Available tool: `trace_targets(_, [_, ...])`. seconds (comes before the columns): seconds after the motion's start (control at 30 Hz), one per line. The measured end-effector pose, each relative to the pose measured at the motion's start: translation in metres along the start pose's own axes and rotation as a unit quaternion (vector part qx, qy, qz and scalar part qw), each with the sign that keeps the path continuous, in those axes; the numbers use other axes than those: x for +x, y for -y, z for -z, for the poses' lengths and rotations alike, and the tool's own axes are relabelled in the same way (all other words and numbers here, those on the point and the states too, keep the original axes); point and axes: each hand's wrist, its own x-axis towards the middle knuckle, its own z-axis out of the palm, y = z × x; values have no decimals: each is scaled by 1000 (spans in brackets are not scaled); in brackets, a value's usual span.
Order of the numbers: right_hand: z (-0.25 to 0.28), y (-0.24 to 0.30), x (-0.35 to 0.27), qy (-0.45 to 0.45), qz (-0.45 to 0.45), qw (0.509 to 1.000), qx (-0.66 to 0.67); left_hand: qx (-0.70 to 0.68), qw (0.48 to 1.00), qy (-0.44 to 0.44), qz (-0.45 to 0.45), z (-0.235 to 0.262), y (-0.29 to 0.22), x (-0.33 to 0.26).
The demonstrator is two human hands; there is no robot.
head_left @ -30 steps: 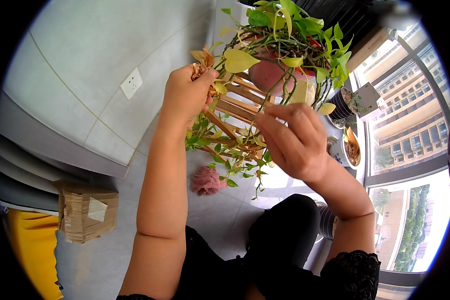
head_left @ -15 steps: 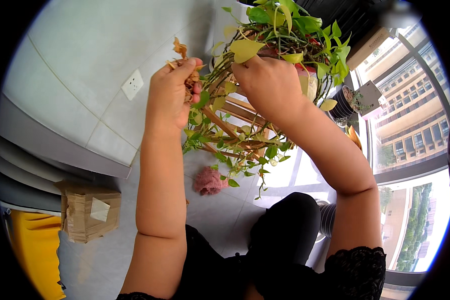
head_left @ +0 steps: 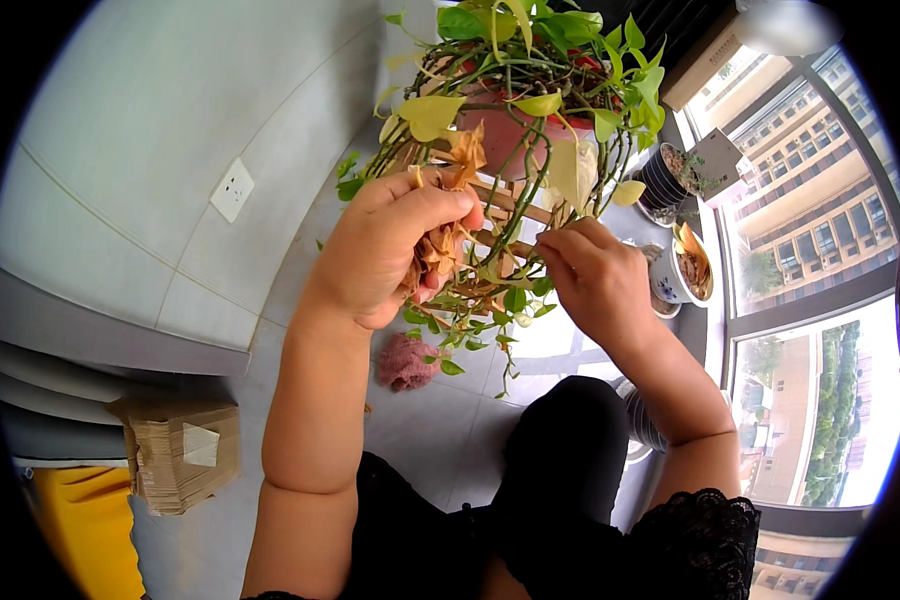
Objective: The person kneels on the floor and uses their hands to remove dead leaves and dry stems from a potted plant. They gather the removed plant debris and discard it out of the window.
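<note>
A trailing vine plant (head_left: 580, 30) with green and yellowing leaves grows in a reddish-pink pot (head_left: 500, 140), its stems hanging over a wooden slatted stand (head_left: 490, 190). My left hand (head_left: 370, 245) is closed around a bunch of crumpled, dry brown leaves (head_left: 438, 250), in front of the hanging stems. To its right, my right hand (head_left: 605, 280) has its fingers pinched together beside the vines, under a pale yellow leaf (head_left: 574, 175). Whatever sits between those fingertips, if anything, is hidden. Another yellow leaf (head_left: 431, 117) droops above my left hand.
A fluffy pink bundle (head_left: 407, 362) lies on the grey tiled floor below the plant. On the right, by the window, stand a striped pot (head_left: 662, 180) and a white pot (head_left: 670, 278) holding orange-brown leaves. A cardboard box (head_left: 165, 450) is at the lower left.
My right hand has come down from the plant's base to beside the hanging stems. My left hand, still holding the dry leaves, has moved right and lower, in front of the vines.
</note>
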Motion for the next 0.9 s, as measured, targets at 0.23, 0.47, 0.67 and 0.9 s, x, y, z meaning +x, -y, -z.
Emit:
trace_targets(0.23, [-22,13,13,273,-19,940,-203,-78,997,-10,25,0,14,8])
trace_targets(0.47, [-23,0,3,180,-13,973,-144,-158,977,-2,142,8,58,-15])
trace_targets(0.67, [15,26,-22,-81,6,982,171,-228,952,-19,201,-6,79,-23])
trace_targets(0.9, [5,45,-55,39,178,982,54,-231,923,-107,290,-25,98,-39])
